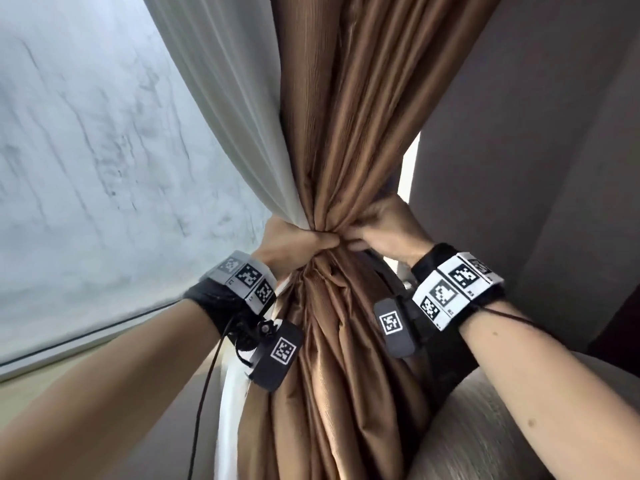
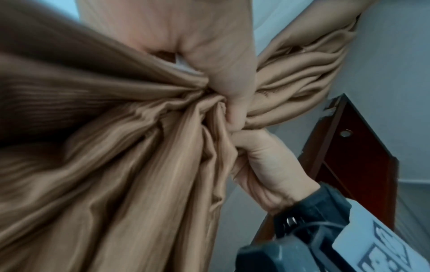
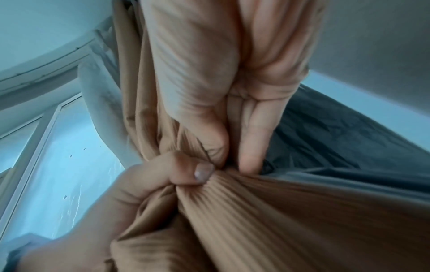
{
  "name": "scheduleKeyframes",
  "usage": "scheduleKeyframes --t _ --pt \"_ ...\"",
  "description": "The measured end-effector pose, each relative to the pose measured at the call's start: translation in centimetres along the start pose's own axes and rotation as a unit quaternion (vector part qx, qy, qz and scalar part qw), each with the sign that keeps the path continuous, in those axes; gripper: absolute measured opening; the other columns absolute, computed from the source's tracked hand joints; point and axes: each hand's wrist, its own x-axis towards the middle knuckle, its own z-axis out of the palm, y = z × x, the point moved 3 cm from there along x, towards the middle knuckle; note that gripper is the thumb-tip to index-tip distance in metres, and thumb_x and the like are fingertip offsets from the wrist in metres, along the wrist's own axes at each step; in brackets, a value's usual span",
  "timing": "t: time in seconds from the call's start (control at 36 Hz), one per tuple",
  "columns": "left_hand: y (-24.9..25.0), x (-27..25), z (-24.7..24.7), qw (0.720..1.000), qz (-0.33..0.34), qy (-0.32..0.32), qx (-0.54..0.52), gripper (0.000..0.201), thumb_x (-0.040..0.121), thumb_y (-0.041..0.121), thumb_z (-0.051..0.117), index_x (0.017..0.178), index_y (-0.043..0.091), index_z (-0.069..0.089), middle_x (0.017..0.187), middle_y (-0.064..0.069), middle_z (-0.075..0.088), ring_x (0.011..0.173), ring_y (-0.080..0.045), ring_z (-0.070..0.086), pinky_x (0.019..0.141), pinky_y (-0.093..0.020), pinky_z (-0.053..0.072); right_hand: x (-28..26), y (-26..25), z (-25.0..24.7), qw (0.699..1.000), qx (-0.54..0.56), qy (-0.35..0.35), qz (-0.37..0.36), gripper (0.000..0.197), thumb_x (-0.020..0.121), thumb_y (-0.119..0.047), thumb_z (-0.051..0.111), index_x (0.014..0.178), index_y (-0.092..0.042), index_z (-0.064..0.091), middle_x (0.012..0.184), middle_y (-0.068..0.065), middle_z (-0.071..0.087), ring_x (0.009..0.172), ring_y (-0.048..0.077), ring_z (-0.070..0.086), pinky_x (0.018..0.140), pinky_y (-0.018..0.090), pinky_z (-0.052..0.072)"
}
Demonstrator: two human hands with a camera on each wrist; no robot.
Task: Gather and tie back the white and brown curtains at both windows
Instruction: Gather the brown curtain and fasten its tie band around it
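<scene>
Gripping the gathered curtains at one waist, both hands meet at the centre of the head view. Nearest the camera, two bare forearms rise from the lower corners, each with a black wrist band (image 1: 457,285) carrying square coded markers. The left hand (image 1: 294,242) is curled tightly round the bundle from the window side, its thumb pressed into the pleats; the right wrist view shows this thumb (image 3: 200,171), nail up, against the ribbed cloth. The right hand (image 1: 377,225) closes on the same waist from the wall side, fingers wrapped round the brown folds and touching the left hand's knuckles.

The brown curtain (image 1: 346,133) is pinched to its narrowest between the two hands and fans out above and below them, its lower part hanging between the forearms. The white curtain (image 1: 225,98) lies on the left of the brown one, caught in the left hand's grip; a strip of it shows again below the left wrist. Behind the right fingers a dark grey cloth (image 3: 337,139) is visible; whether the hand holds it cannot be told.

Farther off, the window pane (image 1: 86,150) fills the left, streaked and pale, with its frame (image 3: 35,139). A grey wall (image 1: 536,133) stands on the right. A reddish wooden panel (image 2: 353,147) shows in the left wrist view.
</scene>
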Motion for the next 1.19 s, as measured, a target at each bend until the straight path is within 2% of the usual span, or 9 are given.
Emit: scheduleKeyframes --t 0.17,0.33,0.44,0.56,0.64,0.75,0.86,1.11,1.19 --pt "0.5 0.2 -0.6 1.0 -0.002 0.008 0.014 0.067 0.044 0.018 0.079 0.109 0.018 0.064 0.109 -0.001 0.068 0.102 -0.016 0.063 0.082 -0.025 0.049 1.6 2.2 -0.9 0.964 0.228 -0.087 0.105 0.024 0.091 0.013 0.046 0.105 0.004 0.064 0.09 0.016 0.074 0.085 0.025 0.074 0.073 0.029 0.061" --pt "0.3 0.0 -1.5 1.0 0.025 -0.015 0.008 0.086 0.031 0.036 0.08 0.114 0.022 0.063 0.117 -0.004 0.068 0.114 -0.018 0.061 0.099 -0.035 0.049 5.6 2.9 -1.0 0.972 0.159 -0.081 0.152 0.027 0.094 0.01 0.046 0.119 0.009 0.055 0.093 0.018 0.068 0.073 0.021 0.069 0.06 0.024 0.06" --pt "0.8 -0.2 -2.7 0.998 0.036 -0.049 0.016 0.064 0.043 0.011 0.077 0.098 0.035 0.057 0.1 0.017 0.062 0.09 0.014 0.059 0.077 0.0 0.043 8.0 3.2 -1.1 0.991 0.039 -0.056 0.119 0.033 0.086 0.017 0.051 0.118 0.014 0.057 0.112 0.027 0.065 0.085 0.024 0.064 0.068 0.026 0.058" --pt "1.1 -0.2 -4.0 0.996 0.059 -0.062 0.022 0.066 0.047 0.006 0.073 0.104 0.034 0.055 0.101 0.022 0.06 0.089 0.02 0.057 0.078 0.001 0.041 10.0 4.0 -1.5 0.995 -0.008 0.026 0.096 0.023 0.078 0.007 0.055 0.093 -0.003 0.069 0.08 0.005 0.071 0.084 0.026 0.064 0.071 0.027 0.052" --pt "1.0 -0.2 -4.6 0.996 0.055 -0.061 0.03 0.066 0.047 0.007 0.074 0.105 0.033 0.056 0.105 0.02 0.061 0.093 0.018 0.058 0.084 -0.002 0.043 11.2 5.2 -2.8 0.982 -0.029 0.115 0.145 0.061 0.063 -0.028 0.068 0.121 -0.011 0.057 0.12 0.013 0.059 0.11 0.028 0.057 0.092 0.037 0.047" --pt "1.2 -0.4 -4.8 0.997 0.045 -0.052 0.044 0.07 0.047 0.01 0.075 0.112 0.03 0.056 0.113 0.01 0.063 0.107 0.002 0.06 0.093 -0.013 0.041 11.4 6.0 -2.9 0.974 0.048 0.116 0.19 0.093 0.076 -0.019 0.071 0.149 -0.001 0.018 0.149 0.016 0.033 0.128 0.028 0.04 0.105 0.04 0.041" --pt "1.2 -0.3 -4.5 0.997 0.035 -0.055 0.052 0.071 0.046 0.01 0.076 0.11 0.032 0.055 0.113 0.011 0.061 0.114 -0.011 0.055 0.096 -0.021 0.039 10.6 5.7 -1.9 0.974 0.183 -0.017 0.133 0.02 0.079 0.001 0.048 0.075 -0.007 0.066 0.067 0.004 0.067 0.068 0.024 0.059 0.058 0.026 0.046" --pt "1.2 -0.6 -4.5 0.998 0.004 -0.03 0.054 0.078 0.046 0.016 0.077 0.119 0.026 0.051 0.114 0.009 0.06 0.111 -0.011 0.055 0.087 -0.012 0.042 6.4 1.9 1.5 0.917 0.284 -0.272 0.07 0.069 0.075 0.024 0.016 0.041 -0.008 0.065 0.059 0.003 0.069 0.058 0.014 0.068 0.059 0.023 0.054" --pt "1.3 -0.7 -4.4 0.997 -0.001 -0.027 0.071 0.073 0.047 0.016 0.081 0.114 0.027 0.053 0.113 0.008 0.061 0.107 -0.01 0.055 0.082 -0.008 0.044 6.8 2.3 1.3 0.943 0.23 -0.226 0.08 0.033 0.059 0.016 0.043 0.036 -0.003 0.057 0.064 0.017 0.063 0.062 0.032 0.062 0.056 0.028 0.05"
